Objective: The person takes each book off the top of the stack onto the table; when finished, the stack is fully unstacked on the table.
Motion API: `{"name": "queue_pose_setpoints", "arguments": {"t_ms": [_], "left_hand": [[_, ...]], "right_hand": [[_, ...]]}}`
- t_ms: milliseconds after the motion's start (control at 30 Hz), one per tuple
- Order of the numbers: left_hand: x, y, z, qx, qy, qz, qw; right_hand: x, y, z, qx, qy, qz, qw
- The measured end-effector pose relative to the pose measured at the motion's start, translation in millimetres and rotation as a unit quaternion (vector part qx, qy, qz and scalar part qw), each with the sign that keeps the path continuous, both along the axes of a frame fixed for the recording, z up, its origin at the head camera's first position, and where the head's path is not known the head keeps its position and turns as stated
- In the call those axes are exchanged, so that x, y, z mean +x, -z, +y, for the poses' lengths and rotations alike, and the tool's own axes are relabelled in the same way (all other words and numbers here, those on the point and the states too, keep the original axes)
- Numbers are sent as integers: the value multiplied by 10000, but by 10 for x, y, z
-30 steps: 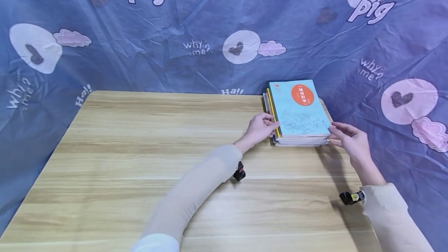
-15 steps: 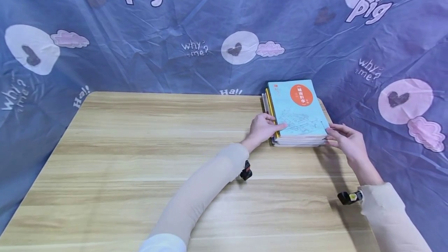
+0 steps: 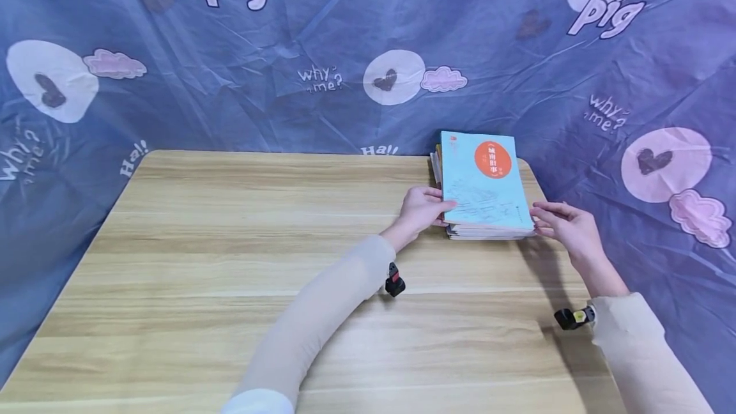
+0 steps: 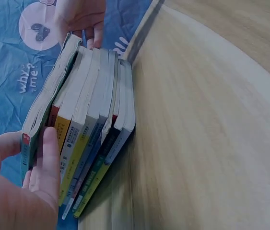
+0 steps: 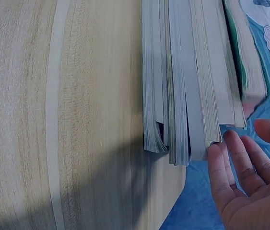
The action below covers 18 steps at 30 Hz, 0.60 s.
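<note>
A light-blue paperback book [image 3: 485, 171] with an orange circle on its cover lies on top of a stack of books [image 3: 489, 234] at the table's back right. My left hand [image 3: 418, 213] pinches this book at its spine, thumb on the cover and fingers underneath. The left wrist view shows the top book [image 4: 48, 98] parted from the rest, with a gap along the spine side. My right hand [image 3: 575, 235] is at the stack's right side. In the right wrist view its loosely bent fingers [image 5: 242, 165] are at the page edges of the lower books [image 5: 187, 96].
The wooden table [image 3: 230, 273] stretches left and forward from the stack. A blue printed cloth [image 3: 259, 82] hangs behind it and along the right side, close to the stack. Small black cameras [image 3: 395, 280] sit on both wrists.
The left hand has taken hold of the top book and shifted it slightly left and toward me, covering the yellow spine edge below. The right hand has stayed nearly in place.
</note>
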State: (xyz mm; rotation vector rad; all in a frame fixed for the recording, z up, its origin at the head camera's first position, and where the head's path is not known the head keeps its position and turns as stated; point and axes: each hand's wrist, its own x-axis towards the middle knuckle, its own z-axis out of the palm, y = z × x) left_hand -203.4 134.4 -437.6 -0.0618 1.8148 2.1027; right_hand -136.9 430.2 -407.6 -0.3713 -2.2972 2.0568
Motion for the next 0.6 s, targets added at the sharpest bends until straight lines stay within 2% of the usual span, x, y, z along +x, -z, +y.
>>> {"name": "queue_pose_setpoints", "arguments": {"t_ms": [133, 300, 500, 600], "left_hand": [[17, 29, -89, 322, 59, -67, 9994], [31, 49, -191, 486, 93, -124, 9987], [61, 75, -326, 588, 140, -202, 9980], [93, 65, -425, 568, 195, -222, 9979]], "right_hand": [[-26, 13, 7, 193, -25, -25, 9998], [-54, 9, 23, 373, -142, -73, 9992], [-77, 32, 50, 333, -393, -90, 9986], [-81, 29, 55, 531, -412, -199, 9975]]}}
